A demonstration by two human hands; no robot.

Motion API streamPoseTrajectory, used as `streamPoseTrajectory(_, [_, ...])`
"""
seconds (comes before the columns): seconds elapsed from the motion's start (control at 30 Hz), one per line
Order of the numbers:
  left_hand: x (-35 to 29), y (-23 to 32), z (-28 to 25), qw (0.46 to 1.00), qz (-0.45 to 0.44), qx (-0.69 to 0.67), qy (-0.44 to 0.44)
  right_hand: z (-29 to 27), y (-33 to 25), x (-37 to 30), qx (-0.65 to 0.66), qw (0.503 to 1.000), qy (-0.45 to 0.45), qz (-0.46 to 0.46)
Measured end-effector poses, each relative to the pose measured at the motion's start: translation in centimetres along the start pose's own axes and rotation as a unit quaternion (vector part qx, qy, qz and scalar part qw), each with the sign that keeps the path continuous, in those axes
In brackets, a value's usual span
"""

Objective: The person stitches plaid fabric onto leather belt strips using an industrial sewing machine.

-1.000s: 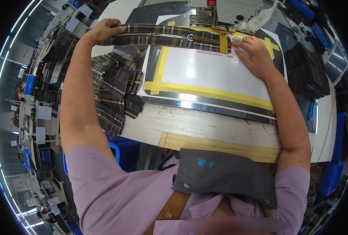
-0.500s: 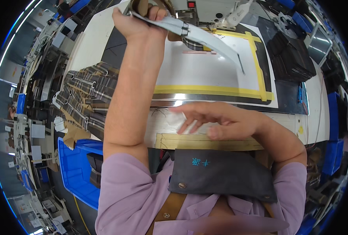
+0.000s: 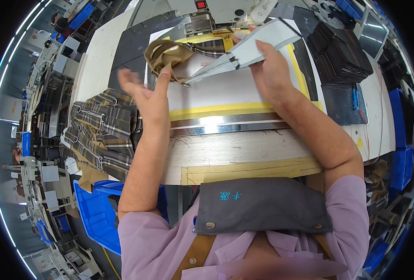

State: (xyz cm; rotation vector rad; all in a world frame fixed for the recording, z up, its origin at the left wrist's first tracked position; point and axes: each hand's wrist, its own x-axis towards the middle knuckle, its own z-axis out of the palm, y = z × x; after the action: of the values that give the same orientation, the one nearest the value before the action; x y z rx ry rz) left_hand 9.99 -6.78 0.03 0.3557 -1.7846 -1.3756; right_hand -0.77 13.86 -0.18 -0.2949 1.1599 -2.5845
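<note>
My right hand [image 3: 273, 70] is closed on a pale grey panel [image 3: 258, 43] with dark trim, raised at a slant above the work board. From the panel's lower left end runs a tan-lined plaid fabric piece [image 3: 169, 55], curled into a loop, with small metal hardware on it. My left hand [image 3: 147, 95] is beside this loop, fingers spread and partly blurred. Its thumb is up against the tan fabric, but I cannot tell whether it touches. Under both hands lies a white sheet [image 3: 216, 95] bordered with yellow tape.
A sewing machine [image 3: 202, 21] stands at the far side. Plaid pieces with metal hardware [image 3: 102, 126] are heaped at the left, above a blue bin [image 3: 93, 214]. A stack of dark pieces [image 3: 340, 53] sits at the right, near a small blue tool [image 3: 355, 97].
My right hand has risen from the table's near edge and taken hold of the pale grey panel. My left hand has come nearer and let go of it; the panel now slants up to the right.
</note>
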Motion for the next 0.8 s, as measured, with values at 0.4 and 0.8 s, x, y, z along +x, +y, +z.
streamPoseTrajectory(0.4, [0.4,1.3,5.8,0.743,0.480,0.293,-0.363,-8.6,-6.4,3.0,-0.364,0.930,0.052,-0.015])
streamPoseTrajectory(0.8, [-0.5,0.1,9.0,0.766,0.473,0.269,-0.343,-5.0,-7.0,6.5,-0.789,0.519,-0.272,-0.186])
